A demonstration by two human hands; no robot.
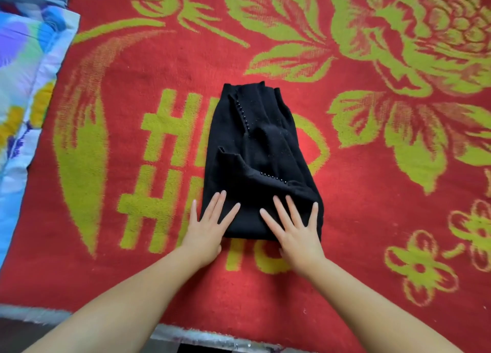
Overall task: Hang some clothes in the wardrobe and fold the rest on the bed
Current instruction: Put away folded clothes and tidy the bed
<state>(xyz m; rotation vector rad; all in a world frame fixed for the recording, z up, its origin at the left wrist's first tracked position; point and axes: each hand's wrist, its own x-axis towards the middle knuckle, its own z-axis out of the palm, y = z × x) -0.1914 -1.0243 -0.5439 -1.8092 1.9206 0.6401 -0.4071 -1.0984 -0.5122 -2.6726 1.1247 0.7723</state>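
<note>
A black garment [255, 145] with rows of small black beads lies folded into a narrow bundle in the middle of the bed. My left hand [208, 227] rests flat on its near left corner, fingers straight and spread, partly on the blanket. My right hand [292, 227] presses flat on the near right part of the garment, fingers spread. Neither hand grips the cloth.
The bed is covered with a red blanket [372, 246] patterned with yellow-green flowers and characters. A pale, multicoloured quilt [24, 86] lies along the left side. The bed's near edge [212, 339] runs along the bottom of the view.
</note>
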